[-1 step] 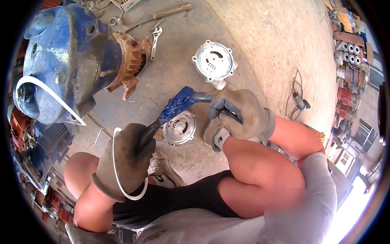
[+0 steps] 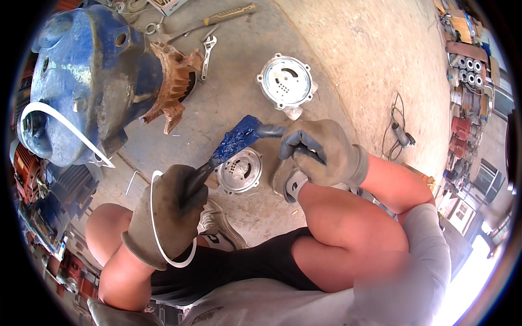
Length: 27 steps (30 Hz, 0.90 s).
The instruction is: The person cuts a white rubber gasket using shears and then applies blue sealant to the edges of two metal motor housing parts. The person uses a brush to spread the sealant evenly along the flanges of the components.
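Observation:
My left hand (image 2: 173, 209), in a brown work glove, is closed round the dark end of a shaft-like piece (image 2: 236, 140). Thick, glossy blue coating covers the middle of this piece. Its grey far end runs into my right hand (image 2: 321, 149), also gloved, whose fingers are curled round it. I cannot make out the exact kind of piece. Below it on the floor lies a round metal plate (image 2: 240, 171) with slots, partly hidden by the blue middle. Another slotted plate (image 2: 286, 81), with lugs on its rim, lies farther off. A thin white loop (image 2: 157, 231) hangs about my left wrist.
A large blue motor-like housing (image 2: 92, 81) with a rusty finned end (image 2: 174, 87) stands at left. Beside it lie an adjustable wrench (image 2: 208, 57) and a hammer-like tool with a yellow-black handle (image 2: 228, 15). A corded dark tool (image 2: 401, 135) is on the floor at right.

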Motion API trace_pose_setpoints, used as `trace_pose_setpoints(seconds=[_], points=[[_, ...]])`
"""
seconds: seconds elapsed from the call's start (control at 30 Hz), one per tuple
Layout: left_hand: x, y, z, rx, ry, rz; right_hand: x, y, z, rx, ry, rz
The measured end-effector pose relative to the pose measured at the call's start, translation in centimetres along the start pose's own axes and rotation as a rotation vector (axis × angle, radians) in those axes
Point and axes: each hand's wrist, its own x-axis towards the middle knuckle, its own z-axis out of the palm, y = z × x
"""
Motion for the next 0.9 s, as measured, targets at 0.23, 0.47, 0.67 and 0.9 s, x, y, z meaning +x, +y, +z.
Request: trace_pose_setpoints(seconds=[0.23,0.47,0.67,0.9], points=[[-0.2,-0.8,0.3,0.06,0.083,0.042,-0.3,2.3,-2.3,0.581,0.129,0.487],[-0.4,-0.6,0.1,0.049,0.064,0.021,-1.6,14.3,-6.8,0.226,0.211,0.837],[-0.5,-0.2,0.2,0.029,0.057,-0.019,-0.3,16.0,-7.1,0.067,0.115,0.858],[-0.3,-0.3,0.1,0.009,0.05,-0.012,2.7,13.7,-6.8,-0.093,-0.115,0.943]])
